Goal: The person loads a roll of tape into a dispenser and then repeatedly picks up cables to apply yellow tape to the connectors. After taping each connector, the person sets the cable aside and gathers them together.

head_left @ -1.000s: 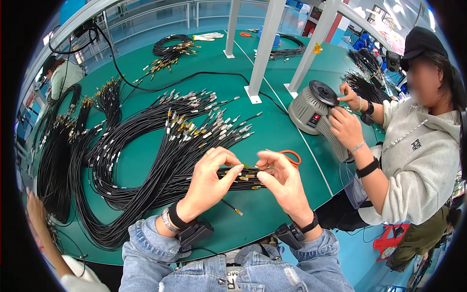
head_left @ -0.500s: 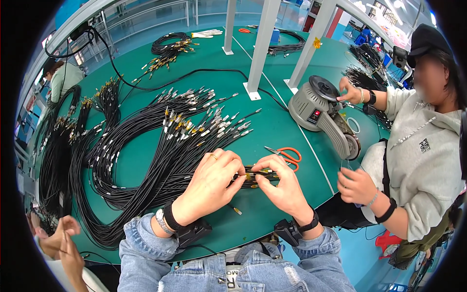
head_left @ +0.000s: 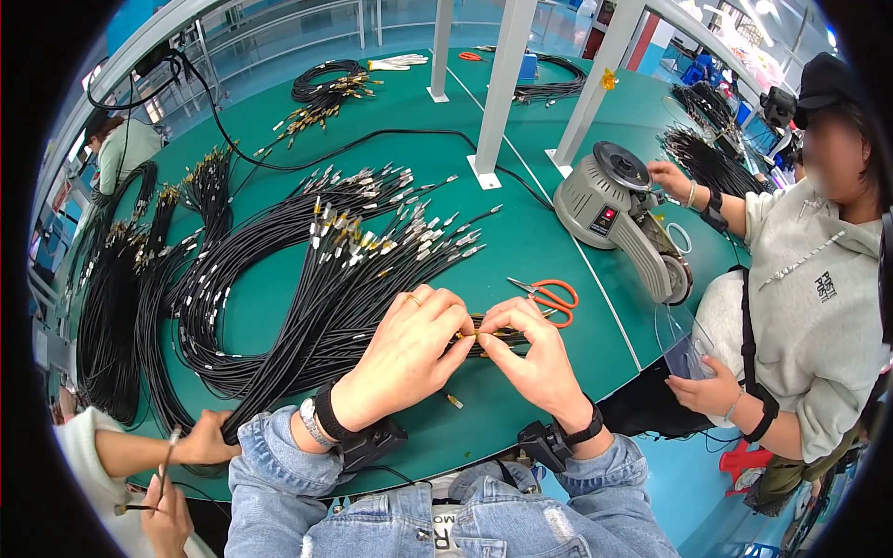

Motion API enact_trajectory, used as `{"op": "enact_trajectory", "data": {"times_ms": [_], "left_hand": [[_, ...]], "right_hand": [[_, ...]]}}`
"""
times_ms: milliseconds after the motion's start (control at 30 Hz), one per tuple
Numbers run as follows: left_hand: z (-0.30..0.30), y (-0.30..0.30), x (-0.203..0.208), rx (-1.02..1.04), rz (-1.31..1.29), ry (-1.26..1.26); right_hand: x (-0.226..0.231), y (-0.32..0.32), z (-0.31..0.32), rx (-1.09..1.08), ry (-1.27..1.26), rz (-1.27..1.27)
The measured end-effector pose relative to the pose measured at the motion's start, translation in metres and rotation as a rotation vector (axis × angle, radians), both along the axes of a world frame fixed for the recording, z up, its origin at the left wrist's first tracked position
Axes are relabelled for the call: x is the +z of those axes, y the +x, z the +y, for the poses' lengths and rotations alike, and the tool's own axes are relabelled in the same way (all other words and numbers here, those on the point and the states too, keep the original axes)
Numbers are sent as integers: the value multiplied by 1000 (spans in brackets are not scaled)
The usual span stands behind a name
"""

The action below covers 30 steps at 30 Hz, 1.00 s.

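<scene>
My left hand (head_left: 417,346) and my right hand (head_left: 532,361) meet above the front of the green table. Thumb and forefinger of each are pinched close together on a thin black cable (head_left: 477,336), at a small yellowish spot. The fingers hide most of that spot. Under and behind my hands lie further cable ends in a bundle. One loose cable tip (head_left: 454,401) pokes out below my left hand. To the left, a large curved bundle of black cables (head_left: 288,358) ends in silver and yellow connectors (head_left: 358,232). Orange-handled scissors (head_left: 553,299) lie just beyond my right hand.
A grey tape-dispensing machine (head_left: 605,205) stands to the right, a co-worker's hand (head_left: 672,179) beside it. At lower left, another person's hand (head_left: 206,439) touches the cable bundle. Metal posts (head_left: 498,102) rise from the green table (head_left: 409,177). White gloves (head_left: 398,62) lie at the back.
My fingertips have closed in around the yellowish spot, my right hand shifting slightly left. The person at left has reached onto the cables; the right co-worker's lower hand has moved right and down.
</scene>
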<state>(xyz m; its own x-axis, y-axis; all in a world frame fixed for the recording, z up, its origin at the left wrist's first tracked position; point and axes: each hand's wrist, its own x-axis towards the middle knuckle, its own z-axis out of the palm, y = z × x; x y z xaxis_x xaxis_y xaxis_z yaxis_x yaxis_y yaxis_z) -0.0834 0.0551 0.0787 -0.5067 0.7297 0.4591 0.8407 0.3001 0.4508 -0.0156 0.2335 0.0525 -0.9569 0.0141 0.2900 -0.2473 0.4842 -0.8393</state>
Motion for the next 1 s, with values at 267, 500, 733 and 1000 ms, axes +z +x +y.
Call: {"op": "enact_trajectory", "data": {"times_ms": [267, 500, 733, 1000], "left_hand": [[1, -13, -11, 179, -95, 96], [5, -60, -51, 258, 6, -95], [35, -90, -78, 269, 103, -184], [52, -102, -85, 275, 20, -68]], "right_hand": [[-10, 1, 13, -71, -335, -102], [-7, 8, 30, -142, -662, -188], [-9, 5, 27, -135, -730, -185], [-16, 4, 29, -143, -818, -169]]}}
